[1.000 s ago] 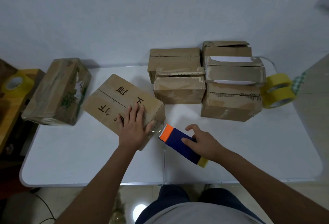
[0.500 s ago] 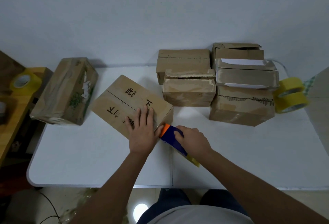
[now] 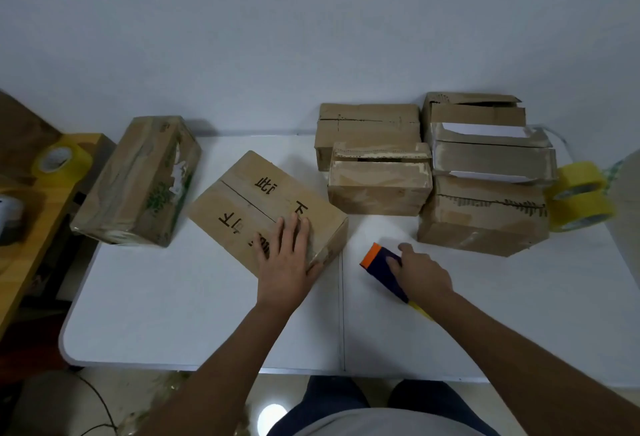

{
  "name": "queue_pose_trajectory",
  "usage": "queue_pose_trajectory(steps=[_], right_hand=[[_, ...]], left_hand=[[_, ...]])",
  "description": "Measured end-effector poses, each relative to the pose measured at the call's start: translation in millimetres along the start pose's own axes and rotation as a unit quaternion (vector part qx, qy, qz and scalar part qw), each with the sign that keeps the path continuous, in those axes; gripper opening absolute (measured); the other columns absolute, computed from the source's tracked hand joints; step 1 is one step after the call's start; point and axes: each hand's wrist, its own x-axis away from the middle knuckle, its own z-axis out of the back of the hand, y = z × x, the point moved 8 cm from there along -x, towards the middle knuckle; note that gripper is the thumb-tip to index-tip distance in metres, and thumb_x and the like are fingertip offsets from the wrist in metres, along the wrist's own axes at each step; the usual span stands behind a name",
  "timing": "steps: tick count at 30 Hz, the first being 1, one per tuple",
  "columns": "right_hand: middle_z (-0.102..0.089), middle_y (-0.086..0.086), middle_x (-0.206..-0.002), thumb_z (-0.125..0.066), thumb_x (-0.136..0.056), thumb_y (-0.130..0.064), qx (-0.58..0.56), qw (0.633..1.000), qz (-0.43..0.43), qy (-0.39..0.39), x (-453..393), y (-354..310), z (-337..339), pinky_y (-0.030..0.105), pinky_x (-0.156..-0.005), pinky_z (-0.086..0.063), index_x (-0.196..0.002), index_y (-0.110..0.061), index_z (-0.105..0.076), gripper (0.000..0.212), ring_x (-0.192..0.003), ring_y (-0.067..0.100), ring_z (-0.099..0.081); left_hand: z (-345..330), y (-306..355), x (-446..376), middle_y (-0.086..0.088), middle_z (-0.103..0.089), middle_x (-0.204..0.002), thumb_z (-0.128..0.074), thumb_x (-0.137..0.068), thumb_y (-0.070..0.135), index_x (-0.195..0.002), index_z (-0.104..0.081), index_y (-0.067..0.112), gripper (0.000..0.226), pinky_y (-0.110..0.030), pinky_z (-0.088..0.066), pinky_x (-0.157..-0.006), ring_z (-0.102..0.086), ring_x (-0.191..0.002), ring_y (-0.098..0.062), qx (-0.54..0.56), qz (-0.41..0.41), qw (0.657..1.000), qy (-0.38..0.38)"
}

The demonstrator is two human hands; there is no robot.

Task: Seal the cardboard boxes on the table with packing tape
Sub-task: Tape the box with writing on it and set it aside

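Dispenser (image 3: 382, 271) pulled away; left hand (image 3: 285, 264) presses box (image 3: 266, 208).

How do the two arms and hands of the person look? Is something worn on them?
Both forearms are bare up to the bottom edge of the picture, with no sleeves showing. The left hand and the right hand wear no gloves; no watch, ring or bracelet can be seen.
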Motion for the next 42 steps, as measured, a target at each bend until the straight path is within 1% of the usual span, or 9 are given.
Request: queue_pose_trajectory(steps=[7, 13, 16, 23, 26, 30, 33, 36, 42], right_hand=[[-0.063, 0.006, -0.11, -0.042, -0.102, -0.037, 0.034, 0.994, 0.087, 0.059, -5.7, -22.5, -20.0, 0.035, -0.076, -0.049, -0.15, -0.02, -0.019, 0.056, -0.094, 0.025, -0.064], [-0.057, 0.008, -0.121, -0.057, -0.094, -0.037, -0.012, 0.997, 0.074, 0.019, -6.7, -17.5, -46.1, 0.043, -0.088, -0.049, -0.146, -0.022, -0.029, 0.061, -0.106, 0.028, -0.059], [-0.061, 0.001, -0.113, -0.056, -0.093, -0.016, -0.062, 0.982, 0.15, 0.093, 5.0, -47.8, -27.8, 0.029, -0.076, -0.047, -0.113, -0.024, -0.057, 0.022, -0.093, 0.016, -0.058], [-0.073, -0.001, -0.101, -0.062, -0.093, -0.012, -0.342, 0.9, 0.181, -0.201, 38.9, -156.0, -66.5, 0.027, -0.093, -0.051, -0.093, -0.016, -0.077, 0.016, -0.102, 0.012, -0.063], [-0.072, 0.008, -0.105, -0.057, -0.094, -0.007, -0.307, 0.925, 0.106, -0.199, 16.7, -142.5, -82.9, 0.033, -0.091, -0.052, -0.076, -0.021, -0.072, 0.027, -0.101, 0.022, -0.063], [-0.062, 0.015, -0.088, -0.039, -0.099, 0.007, -0.311, 0.936, 0.069, -0.148, -2.7, -106.7, -76.5, 0.012, -0.058, -0.049, -0.09, 0.002, -0.063, 0.026, -0.076, 0.024, -0.058], [-0.065, 0.01, -0.081, -0.046, -0.097, -0.004, -0.246, 0.967, 0.059, 0.006, -17.2, -68.1, -60.5, 0.035, -0.064, -0.054, -0.096, -0.01, -0.061, 0.015, -0.07, 0.021, -0.062], [-0.058, 0.009, -0.08, -0.056, -0.096, -0.024, -0.175, 0.976, 0.023, 0.132, -14.9, -32.4, -40.5, 0.033, -0.06, -0.04, -0.094, -0.011, -0.049, 0.014, -0.072, 0.026, -0.058], [-0.056, 0.003, -0.095, -0.064, -0.086, -0.048, -0.04, 0.999, 0.026, 0.001, -23.3, -0.1, -64.9, 0.035, -0.071, -0.051, -0.1, -0.019, -0.05, 0.035, -0.085, 0.022, -0.06]], left_hand=[[4.8, -33.1, 20.7, 0.005, -0.008, -0.167, -0.055, -0.085, 0.064, -0.159, -0.01, 0.032, 0.093, -0.069, -0.011, -0.116, 0.002, -0.151, -0.04, -0.008, -0.1, 0.994, -0.045], [5.1, -55.0, 35.2, 0.01, 0.033, -0.159, -0.056, -0.084, 0.068, -0.152, 0.02, 0.044, 0.105, -0.074, 0.003, -0.109, 0.029, -0.146, -0.037, 0.003, 0.024, 0.994, -0.111], [0.4, -59.6, 37.6, 0.007, 0.024, -0.163, -0.059, -0.082, 0.069, -0.153, 0.015, 0.043, 0.106, -0.076, -0.013, -0.111, 0.025, -0.147, -0.038, 0.015, 0.016, 0.994, -0.104], [-2.6, -60.5, 35.2, -0.002, -0.009, -0.166, -0.068, -0.069, 0.076, -0.158, -0.011, 0.034, 0.113, -0.07, -0.04, -0.1, -0.003, -0.147, -0.047, 0.013, 0.0, 0.999, -0.048], [-1.7, -59.7, 35.4, -0.001, -0.005, -0.166, -0.068, -0.072, 0.074, -0.158, -0.005, 0.035, 0.113, -0.07, -0.035, -0.105, 0.001, -0.148, -0.046, 0.015, -0.002, 0.998, -0.053], [-1.7, -68.3, 40.8, 0.004, 0.01, -0.166, -0.056, -0.082, 0.068, -0.154, 0.012, 0.042, 0.102, -0.067, -0.017, -0.116, 0.02, -0.148, -0.041, 0.04, -0.02, 0.996, -0.082], [2.0, -83.5, 43.1, 0.009, 0.016, -0.165, -0.046, -0.081, 0.071, -0.153, 0.014, 0.045, 0.097, -0.064, -0.012, -0.118, 0.024, -0.148, -0.037, 0.053, -0.042, 0.994, -0.091], [3.1, -93.7, 37.8, 0.009, 0.015, -0.165, -0.06, -0.082, 0.064, -0.154, 0.013, 0.046, 0.104, -0.064, -0.013, -0.118, 0.025, -0.148, -0.036, 0.047, -0.075, 0.99, -0.106], [2.4, -103.0, 29.1, 0.007, 0.009, -0.167, -0.075, -0.076, 0.055, -0.155, 0.01, 0.045, 0.116, -0.065, -0.014, -0.118, 0.02, -0.149, -0.037, 0.04, -0.112, 0.987, -0.107]])
